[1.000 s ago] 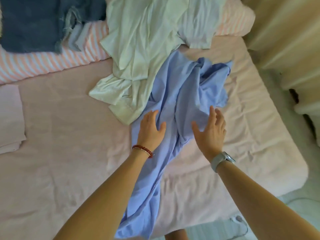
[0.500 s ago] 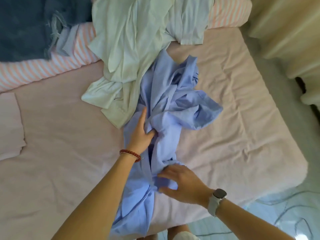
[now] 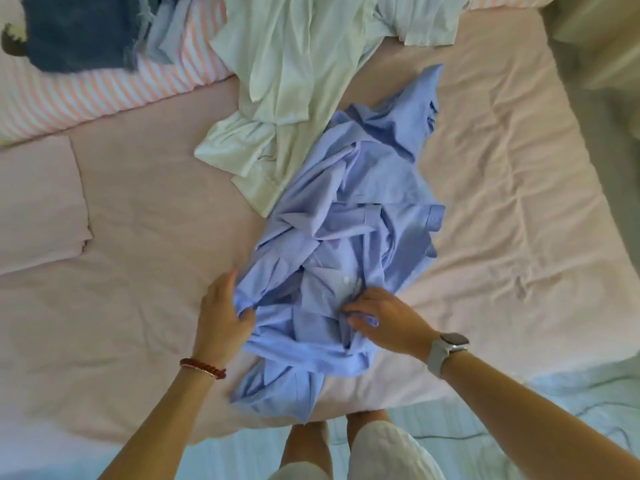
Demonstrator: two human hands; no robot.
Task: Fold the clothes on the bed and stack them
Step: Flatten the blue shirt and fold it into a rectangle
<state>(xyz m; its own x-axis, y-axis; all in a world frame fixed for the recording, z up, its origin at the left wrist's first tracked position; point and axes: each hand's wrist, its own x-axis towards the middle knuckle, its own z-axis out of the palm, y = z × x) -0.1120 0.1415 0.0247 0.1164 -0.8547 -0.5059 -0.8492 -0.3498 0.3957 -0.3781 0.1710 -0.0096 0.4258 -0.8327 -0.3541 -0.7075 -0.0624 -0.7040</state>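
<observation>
A crumpled blue button shirt lies bunched on the pink bed, its lower end hanging over the near edge. My left hand grips a fold at the shirt's left side. My right hand pinches the cloth near the button placket. A pale green shirt lies unfolded behind the blue one, partly under it. A dark denim garment rests at the far left on the striped bedding.
A folded pale pink cloth lies at the left of the bed. A pink-and-white striped quilt runs along the back. Cream curtains hang at the right. My legs stand against the bed's near edge on a light floor.
Both hands pulled the blue shirt toward the near edge and bunched it up. My left hand moved down to its left side; my right hand now pinches the placket.
</observation>
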